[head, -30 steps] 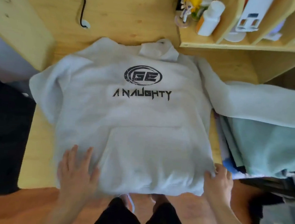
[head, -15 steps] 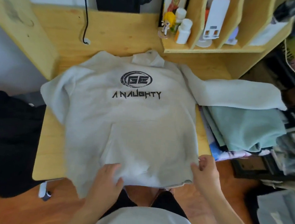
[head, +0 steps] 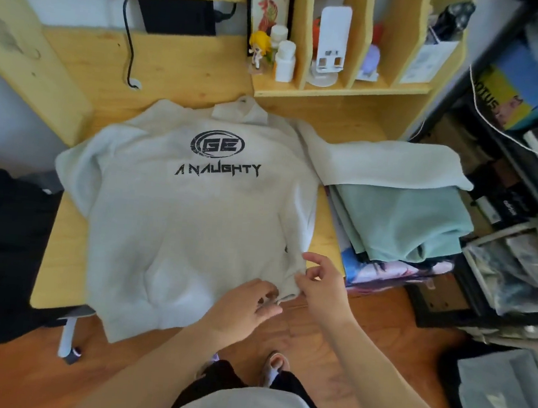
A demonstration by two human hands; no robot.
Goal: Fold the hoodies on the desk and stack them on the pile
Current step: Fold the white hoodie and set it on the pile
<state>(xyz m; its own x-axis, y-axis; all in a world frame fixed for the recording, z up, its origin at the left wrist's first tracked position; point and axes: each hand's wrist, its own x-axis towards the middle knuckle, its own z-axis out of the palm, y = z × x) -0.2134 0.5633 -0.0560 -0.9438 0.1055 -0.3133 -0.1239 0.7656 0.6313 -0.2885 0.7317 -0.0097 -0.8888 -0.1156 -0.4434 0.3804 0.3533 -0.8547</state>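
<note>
Fabric dominates the view: a pale grey cotton hoodie with black "GE A NAUGHTY" print [head: 195, 217] lies face up on the light wooden surface [head: 63, 238], hem hanging off at 6 o'clock, one sleeve draped toward 3 o'clock over the pile of folded clothes topped by a mint-green garment [head: 399, 218]. At 9 o'clock a black garment [head: 0, 245] hangs beside the surface. Half a second ago the left hand [head: 239, 310] pressed the pocket area; it has since slid rightward to the hem's right corner, its grip curled on the fabric edge. The right hand [head: 322, 285] has stayed at that corner, pinching it with the other fingers loose. Both hands now meeting there suggests the smoothing is done and the first fold is about to start.
</note>
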